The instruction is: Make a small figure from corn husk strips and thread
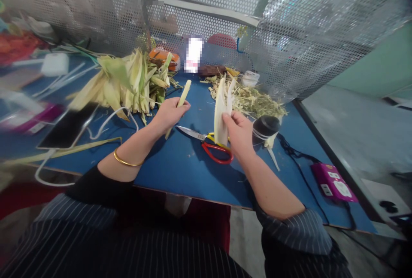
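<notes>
My left hand is closed around a thin pale yellow-green stalk that sticks up past the fingers and down under the palm. My right hand pinches a wide pale husk leaf and holds it upright over the blue table. Red-and-yellow-handled scissors lie flat on the table between the two hands, blades pointing left. A gold bangle sits on my left wrist.
A heap of green-yellow husks lies at the back left, dry shreds at the back right. A phone with a white cable lies left. A black cylinder stands beside my right hand; a pink box sits at the right edge. Perforated metal screen behind.
</notes>
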The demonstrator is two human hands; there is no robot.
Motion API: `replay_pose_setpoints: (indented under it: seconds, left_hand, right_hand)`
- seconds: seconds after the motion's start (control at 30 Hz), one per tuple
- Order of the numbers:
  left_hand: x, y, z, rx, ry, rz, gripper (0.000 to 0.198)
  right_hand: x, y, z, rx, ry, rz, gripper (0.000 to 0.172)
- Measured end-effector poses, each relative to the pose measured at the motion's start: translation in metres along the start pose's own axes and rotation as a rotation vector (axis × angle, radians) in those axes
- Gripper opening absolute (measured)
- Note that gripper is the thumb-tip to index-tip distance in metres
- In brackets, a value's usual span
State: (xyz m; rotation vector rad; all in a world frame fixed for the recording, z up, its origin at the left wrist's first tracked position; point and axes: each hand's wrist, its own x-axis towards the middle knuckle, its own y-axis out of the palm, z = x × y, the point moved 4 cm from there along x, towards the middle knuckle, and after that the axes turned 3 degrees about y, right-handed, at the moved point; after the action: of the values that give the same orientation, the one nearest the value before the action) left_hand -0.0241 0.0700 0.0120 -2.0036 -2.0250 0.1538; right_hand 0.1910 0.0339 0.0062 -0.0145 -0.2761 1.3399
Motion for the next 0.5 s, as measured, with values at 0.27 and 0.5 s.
replay_pose_setpoints:
  seconds: [0.27, 0.5]
  left_hand:
    - [-0.001, -0.022, -0.011, 0.510, 0.288, -0.273, 0.025]
    - [-0.027, 0.038, -0.012, -0.247, 0.029, 0.191, 0.035]
  right_hand:
    - [-0.006, 0.006, 0.008, -0.096, -0.015, 0.100, 0.018]
    - [-0.013, 0.016, 0.011, -0.213, -0.090, 0.289, 0.024]
